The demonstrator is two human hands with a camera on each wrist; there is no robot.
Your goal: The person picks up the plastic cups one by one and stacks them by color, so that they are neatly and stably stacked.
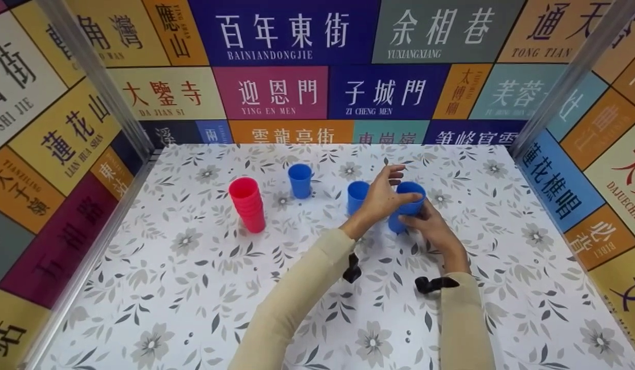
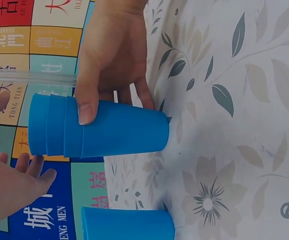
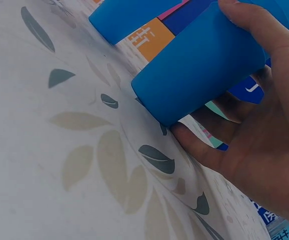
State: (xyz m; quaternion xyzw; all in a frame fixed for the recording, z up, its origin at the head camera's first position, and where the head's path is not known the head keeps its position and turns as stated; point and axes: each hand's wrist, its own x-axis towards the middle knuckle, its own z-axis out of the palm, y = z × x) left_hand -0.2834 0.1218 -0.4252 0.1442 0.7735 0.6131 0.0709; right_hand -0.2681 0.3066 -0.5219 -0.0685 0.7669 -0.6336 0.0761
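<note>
My right hand (image 1: 436, 227) grips a stack of nested blue cups (image 2: 119, 127) around the side of its lowest cup, thumb on the near face. In the left wrist view several rims show, one inside another. The left hand (image 1: 380, 199) is by the top of this stack, its fingers loosely extended; in the left wrist view those fingers (image 2: 32, 175) are apart from the cups. Just left of the stack a single blue cup (image 1: 356, 197) stands upright, partly hidden behind the left hand.
Another blue cup (image 1: 300, 183) stands upright farther left. A stack of pinkish-red cups (image 1: 250, 206) stands at the left of the flower-patterned table (image 1: 194, 288). Panels with printed signs (image 1: 276, 92) enclose the back and sides.
</note>
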